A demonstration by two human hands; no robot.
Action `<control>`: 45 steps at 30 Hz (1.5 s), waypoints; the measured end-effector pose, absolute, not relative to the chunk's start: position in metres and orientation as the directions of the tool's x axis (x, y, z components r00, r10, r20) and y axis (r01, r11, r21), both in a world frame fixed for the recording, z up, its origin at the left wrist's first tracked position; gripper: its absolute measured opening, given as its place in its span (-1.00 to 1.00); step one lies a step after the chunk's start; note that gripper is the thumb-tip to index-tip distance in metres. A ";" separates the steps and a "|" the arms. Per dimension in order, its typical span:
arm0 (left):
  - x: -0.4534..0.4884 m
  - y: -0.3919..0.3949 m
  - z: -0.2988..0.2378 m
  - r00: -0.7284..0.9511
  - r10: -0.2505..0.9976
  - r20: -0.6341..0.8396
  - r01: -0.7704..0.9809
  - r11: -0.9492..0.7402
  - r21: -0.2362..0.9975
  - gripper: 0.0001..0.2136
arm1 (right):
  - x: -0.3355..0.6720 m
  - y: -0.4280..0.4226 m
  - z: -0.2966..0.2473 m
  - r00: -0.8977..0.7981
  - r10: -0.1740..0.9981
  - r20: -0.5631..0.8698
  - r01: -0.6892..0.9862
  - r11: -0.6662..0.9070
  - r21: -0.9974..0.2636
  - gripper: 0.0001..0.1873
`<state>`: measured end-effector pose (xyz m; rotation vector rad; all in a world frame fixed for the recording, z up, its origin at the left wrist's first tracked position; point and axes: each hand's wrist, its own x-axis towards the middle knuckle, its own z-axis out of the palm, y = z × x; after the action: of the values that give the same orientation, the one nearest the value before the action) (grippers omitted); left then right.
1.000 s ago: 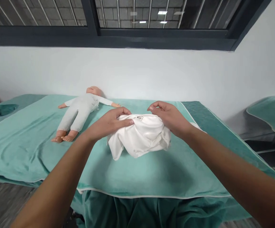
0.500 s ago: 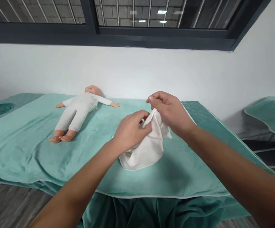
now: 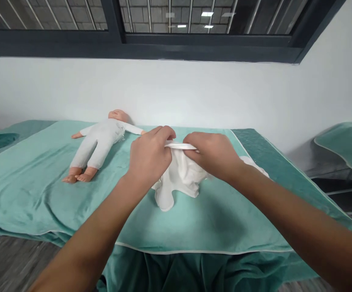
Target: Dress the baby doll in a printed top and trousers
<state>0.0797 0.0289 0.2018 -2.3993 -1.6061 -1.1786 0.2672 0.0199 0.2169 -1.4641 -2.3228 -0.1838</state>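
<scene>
A white baby garment (image 3: 183, 172) hangs from both my hands, bunched, its lower folds over the green blanket. Fingers closed, my left hand (image 3: 153, 152) grips the left end of its stretched upper edge. My right hand (image 3: 214, 154) is closed on the same edge a short way to the right, so a narrow band of fabric is taut between them. Part of the white cloth (image 3: 254, 164) shows behind my right wrist; whether it belongs to the garment I cannot tell. To the left, a baby doll (image 3: 98, 136) in a white bodysuit lies on its back.
The green blanket (image 3: 99, 207) covers the bed and drapes over its front edge. A white wall (image 3: 176, 93) rises behind, below a dark-framed window (image 3: 209, 50) with bars. At the right, another green cover (image 3: 346, 146) hangs above a metal frame.
My left hand has moved up and slightly left, my right hand slightly down. The garment has gone from a gathered bundle to hanging from a stretched edge. The doll has not moved.
</scene>
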 end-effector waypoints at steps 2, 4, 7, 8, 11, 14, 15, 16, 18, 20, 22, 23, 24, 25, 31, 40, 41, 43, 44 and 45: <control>0.074 0.025 0.211 0.159 0.822 0.546 0.796 -0.434 0.422 -0.77 | 0.267 0.018 0.220 -0.335 0.835 0.437 0.927 0.376 -0.009 -0.80; 0.068 0.020 0.221 0.129 0.847 0.515 0.795 -0.399 0.456 -0.78 | 0.269 0.016 0.224 -0.308 0.830 0.465 0.943 0.331 0.035 -0.80; 0.060 0.014 0.231 0.098 0.830 0.548 0.838 -0.366 0.404 -0.75 | 0.273 0.011 0.228 -0.278 0.820 0.501 0.957 0.282 0.070 -0.79; 0.058 0.013 0.233 0.094 0.823 0.560 0.867 -0.344 0.360 -0.74 | 0.274 0.010 0.229 -0.267 0.814 0.515 0.961 0.265 0.079 -0.77; 0.052 0.016 0.233 0.084 0.829 0.553 0.955 -0.225 0.191 -0.68 | 0.280 0.005 0.232 -0.226 0.814 0.536 0.973 0.210 0.092 -0.73; 0.042 0.020 0.228 0.074 0.840 0.537 0.978 -0.168 0.128 -0.67 | 0.288 0.000 0.234 -0.190 0.825 0.532 0.981 0.178 0.074 -0.73; 0.039 0.021 0.226 0.077 0.841 0.536 0.971 -0.186 0.152 -0.68 | 0.291 -0.001 0.234 -0.184 0.827 0.532 0.982 0.176 0.066 -0.74; 0.036 0.021 0.225 0.077 0.837 0.542 0.958 -0.212 0.192 -0.70 | 0.293 -0.003 0.234 -0.178 0.829 0.531 0.983 0.174 0.058 -0.74; 0.029 0.021 0.224 0.062 0.823 0.564 0.931 -0.252 0.265 -0.72 | 0.296 -0.005 0.234 -0.156 0.840 0.520 0.987 0.159 0.040 -0.72; 0.021 0.019 0.224 0.002 0.829 0.559 0.927 -0.212 0.310 -0.75 | 0.302 -0.006 0.233 -0.108 0.864 0.492 0.992 0.126 -0.005 -0.70; 0.013 0.019 0.225 -0.069 0.869 0.491 0.936 -0.114 0.333 -0.78 | 0.310 -0.006 0.232 -0.039 0.898 0.437 0.993 0.084 -0.084 -0.68; 0.008 0.019 0.226 -0.088 0.898 0.431 0.940 -0.068 0.334 -0.79 | 0.316 -0.006 0.231 -0.004 0.918 0.397 0.990 0.060 -0.128 -0.69; 0.004 0.019 0.226 -0.094 0.928 0.361 0.943 -0.033 0.332 -0.81 | 0.321 -0.006 0.230 0.028 0.936 0.350 0.985 0.034 -0.168 -0.70; 0.000 0.020 0.226 -0.092 0.952 0.293 0.947 -0.008 0.322 -0.82 | 0.326 -0.005 0.229 0.053 0.952 0.301 0.981 0.007 -0.195 -0.70; -0.006 0.037 0.217 -0.095 0.982 0.161 0.982 0.065 0.178 -0.83 | 0.337 0.015 0.227 0.021 0.996 0.092 0.992 -0.009 -0.128 -0.62; 0.055 0.084 0.136 0.022 0.937 0.349 1.000 -0.021 -0.004 -0.65 | 0.293 0.064 0.143 0.031 0.947 0.321 0.995 -0.058 0.076 -0.56; 0.066 0.082 0.118 0.091 0.933 0.349 0.995 -0.096 -0.003 -0.65 | 0.282 0.061 0.121 -0.044 0.929 0.367 0.998 0.025 0.056 -0.54; 0.084 0.075 0.080 0.241 0.925 0.295 0.959 -0.274 0.075 -0.65 | 0.261 0.051 0.079 -0.174 0.902 0.395 0.981 0.194 -0.011 -0.48; 0.091 0.072 0.062 0.299 0.918 0.260 0.932 -0.339 0.130 -0.66 | 0.252 0.046 0.060 -0.218 0.899 0.379 0.966 0.255 -0.049 -0.48; 0.095 0.069 0.046 0.311 0.920 0.240 0.917 -0.357 0.179 -0.67 | 0.245 0.042 0.044 -0.255 0.906 0.338 0.948 0.303 -0.095 -0.48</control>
<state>0.0955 0.0694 0.0462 -2.5507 -1.7871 -0.4772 0.2450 0.0420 0.0439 -1.6711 -2.2482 -0.1809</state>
